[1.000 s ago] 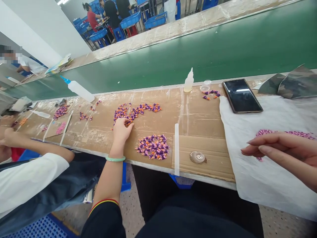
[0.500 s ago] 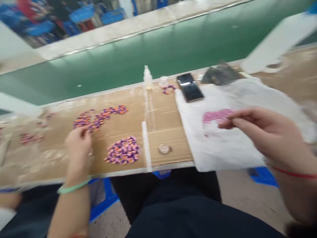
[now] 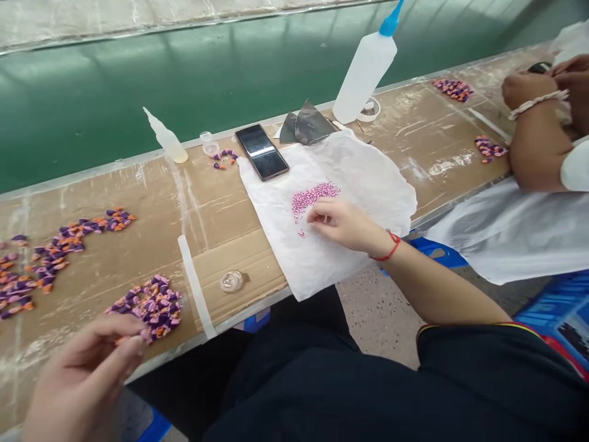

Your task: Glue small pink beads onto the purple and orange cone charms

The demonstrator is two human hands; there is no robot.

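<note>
Seen from the head camera, a worker's right hand (image 3: 343, 224), a red string bracelet (image 3: 389, 247) at its wrist, rests on a white tissue sheet (image 3: 368, 178), fingers loosely curled and gripping nothing visible, just below a heap of tiny pink beads (image 3: 314, 198). At lower left, the left hand (image 3: 87, 374) pinches its fingertips together beside a mound of purple-and-orange pieces (image 3: 145, 307) on a cardboard-covered bench (image 3: 115, 202); whether it holds a piece cannot be told. A smartphone (image 3: 261, 152) lies above the tissue; a co-worker's hands (image 3: 536, 92) meet at upper right.
</note>
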